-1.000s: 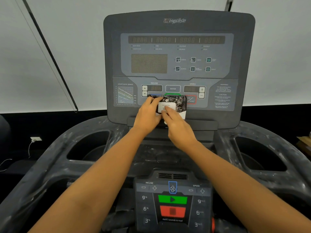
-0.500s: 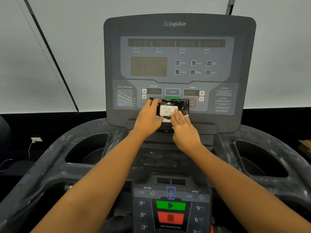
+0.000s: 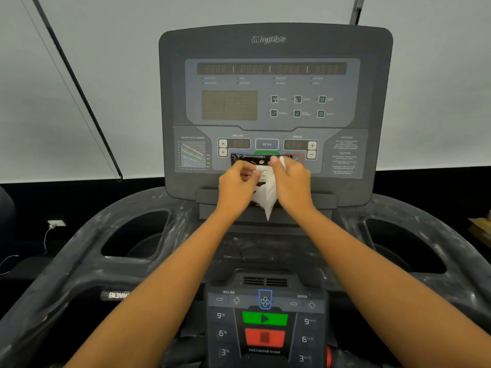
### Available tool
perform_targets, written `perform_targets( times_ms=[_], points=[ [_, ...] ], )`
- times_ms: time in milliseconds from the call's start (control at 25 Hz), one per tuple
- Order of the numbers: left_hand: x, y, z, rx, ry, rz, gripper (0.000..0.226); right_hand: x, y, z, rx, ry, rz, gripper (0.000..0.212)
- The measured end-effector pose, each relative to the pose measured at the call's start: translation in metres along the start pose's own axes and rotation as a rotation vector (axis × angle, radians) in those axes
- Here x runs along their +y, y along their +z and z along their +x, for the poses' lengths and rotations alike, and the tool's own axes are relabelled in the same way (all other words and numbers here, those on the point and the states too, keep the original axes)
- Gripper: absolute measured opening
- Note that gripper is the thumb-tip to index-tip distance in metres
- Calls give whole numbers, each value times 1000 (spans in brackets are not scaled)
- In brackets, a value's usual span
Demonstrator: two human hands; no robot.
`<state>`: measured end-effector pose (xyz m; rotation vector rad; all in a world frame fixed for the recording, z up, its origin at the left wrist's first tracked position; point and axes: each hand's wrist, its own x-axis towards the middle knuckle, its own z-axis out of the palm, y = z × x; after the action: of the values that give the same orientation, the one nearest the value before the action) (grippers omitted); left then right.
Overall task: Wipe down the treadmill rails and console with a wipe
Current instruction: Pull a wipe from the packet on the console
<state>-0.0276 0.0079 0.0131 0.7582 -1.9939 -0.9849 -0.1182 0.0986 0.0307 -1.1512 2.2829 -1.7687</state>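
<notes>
Left hand (image 3: 237,185) grips the pack (image 3: 253,162); right hand (image 3: 291,181) pinches the wipe (image 3: 266,197), which hangs downward between both hands.

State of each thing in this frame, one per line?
Wipe pack: propped against console, steadied by left hand.
Wipe: partly pulled out, in right hand grip.
Console: displays unlit.
Rails: smudged, not yet wiped.
</notes>
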Motion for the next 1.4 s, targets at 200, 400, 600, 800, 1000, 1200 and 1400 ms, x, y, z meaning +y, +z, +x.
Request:
perform_targets(
  times_ms=[200, 400, 600, 800, 1000, 1200, 1400],
  points=[
    [35, 2, -13, -126, 13, -120, 24, -22, 3, 4, -89, 142, 308, 40],
    [49, -5, -9, -36, -11, -169, 15, -28, -4, 1, -142, 245, 626, 13],
    [61, -24, -15, 73, -40, -220, 10, -29, -24, -3, -224, 279, 824, 25],
    [76, -39, -24, 178, -100, -357, 15, -48, -40, -13, -77, 270, 625, 11],
    [95, -67, -36, 215, -16, -247, 24, -75, -45, -34, 1, 163, 466, 13],
    [116, -100, -59, 222, 15, -156, 17, -111, -40, -72, 30, 142, 378, 44],
    [123, -134, -93, 156, -154, -404, 17, -121, -40, -119, -96, 232, 564, 22]
  ],
)
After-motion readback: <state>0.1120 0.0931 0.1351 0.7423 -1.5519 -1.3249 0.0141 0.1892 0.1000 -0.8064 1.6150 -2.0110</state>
